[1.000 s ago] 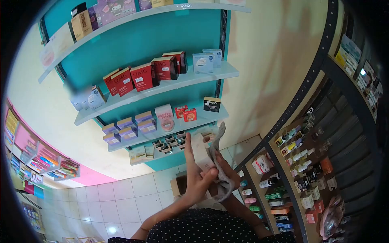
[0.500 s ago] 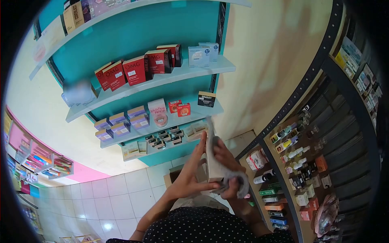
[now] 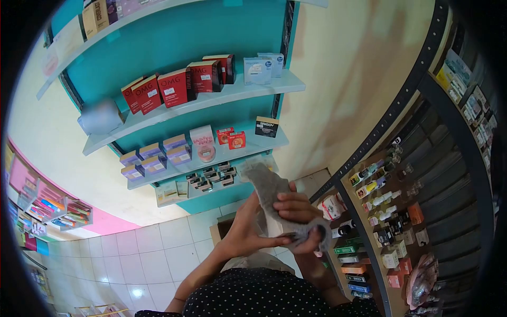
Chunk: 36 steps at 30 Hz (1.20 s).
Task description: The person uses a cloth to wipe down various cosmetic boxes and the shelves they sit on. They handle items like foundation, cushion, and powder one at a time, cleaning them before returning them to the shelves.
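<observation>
Low in the middle of the head view, my left hand (image 3: 243, 230) grips a pale box (image 3: 273, 226) from its left side, thumb along the lower end. My right hand (image 3: 299, 209) has its fingers bent over a grey cloth (image 3: 268, 185), which it presses on the box's right face. One end of the cloth hangs past the top of the box, and the other wraps round the right thumb. Cloth and fingers hide much of the box.
Ahead, wall shelves (image 3: 198, 103) hold red boxes (image 3: 175, 89), light blue boxes (image 3: 257, 71), purple boxes (image 3: 153, 164) and a black box (image 3: 266, 127). A dark metal rack (image 3: 364, 227) with bottles and small boxes stands close on the right. Pale floor tiles (image 3: 153, 251) lie below.
The cloth has spread up over the right face and top of the box. My right hand's fingers have moved up across it, and the box has tilted slightly.
</observation>
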Available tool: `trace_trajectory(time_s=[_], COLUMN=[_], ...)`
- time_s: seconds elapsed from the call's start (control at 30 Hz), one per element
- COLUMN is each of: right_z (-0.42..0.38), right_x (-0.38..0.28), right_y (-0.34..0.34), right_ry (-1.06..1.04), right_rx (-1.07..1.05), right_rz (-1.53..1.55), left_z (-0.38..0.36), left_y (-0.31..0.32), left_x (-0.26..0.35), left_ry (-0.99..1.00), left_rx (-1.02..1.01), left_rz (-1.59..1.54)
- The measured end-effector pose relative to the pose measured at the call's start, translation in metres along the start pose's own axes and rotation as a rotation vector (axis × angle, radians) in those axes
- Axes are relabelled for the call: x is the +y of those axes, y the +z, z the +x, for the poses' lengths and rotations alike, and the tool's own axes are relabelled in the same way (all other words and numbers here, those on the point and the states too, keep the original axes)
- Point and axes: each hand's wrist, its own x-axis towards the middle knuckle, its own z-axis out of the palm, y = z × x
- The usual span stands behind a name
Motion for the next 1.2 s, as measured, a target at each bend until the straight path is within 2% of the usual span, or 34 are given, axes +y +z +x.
trace_trajectory(time_s=[0.03,0.07,0.1,0.17,0.2,0.4,0.43,0.53,0.6,0.67,0.73,0.8,0.87,0.9,0.97,1.0,1.07,1.2], right_z=[-0.001,-0.003,-0.004,-0.005,-0.008,-0.044,-0.043,-0.045,-0.057,-0.059,-0.058,-0.059,-0.058,-0.057,-0.058,-0.059,-0.062,-0.059], right_x=[-0.003,-0.002,-0.002,-0.001,0.0,0.003,0.004,0.007,0.019,0.021,0.018,0.017,0.014,0.012,0.011,0.011,0.012,0.01], right_y=[-0.002,0.002,0.008,0.022,0.025,0.03,0.028,0.017,0.008,0.005,0.004,0.004,0.004,0.003,0.001,0.0,-0.003,-0.004], right_ry=[-0.003,-0.035,-0.062,0.188,0.151,0.772,0.764,0.755,0.738,0.718,0.693,0.681,0.672,0.658,0.643,0.646,0.646,0.615], right_rx=[-0.061,-0.01,-0.015,0.272,0.26,0.655,0.645,0.829,0.833,0.842,0.8,0.838,0.879,0.886,0.9,0.927,0.961,0.936], right_rz=[-0.041,-0.066,-0.059,0.065,0.083,0.596,0.602,0.565,0.567,0.569,0.636,0.609,0.584,0.574,0.568,0.551,0.539,0.602], left_z=[-0.002,-0.003,-0.004,-0.001,0.005,0.031,0.039,0.081,0.12,0.16,0.202,0.238,0.256,0.274,0.312,0.324,0.337,0.329], left_y=[0.003,0.006,0.009,0.015,0.013,-0.018,-0.024,-0.057,-0.078,-0.103,-0.123,-0.138,-0.136,-0.145,-0.17,-0.178,-0.187,-0.19], left_x=[-0.004,-0.005,-0.005,-0.004,-0.001,0.012,0.019,0.049,0.09,0.126,0.156,0.176,0.209,0.209,0.198,0.199,0.201,0.198], left_ry=[-0.066,-0.125,-0.103,-0.089,-0.052,0.015,0.012,0.254,0.516,0.634,0.821,0.867,0.591,0.594,0.794,0.796,0.606,0.478], left_rx=[0.028,0.056,0.063,0.218,0.234,0.374,0.395,0.572,0.703,0.842,0.919,0.944,0.783,0.778,0.83,0.822,0.456,0.539], left_rz=[-0.134,-0.264,-0.248,-0.411,-0.472,-0.232,-0.214,0.213,0.213,0.626,0.867,0.991,0.9,0.906,1.125,1.126,0.817,0.778])
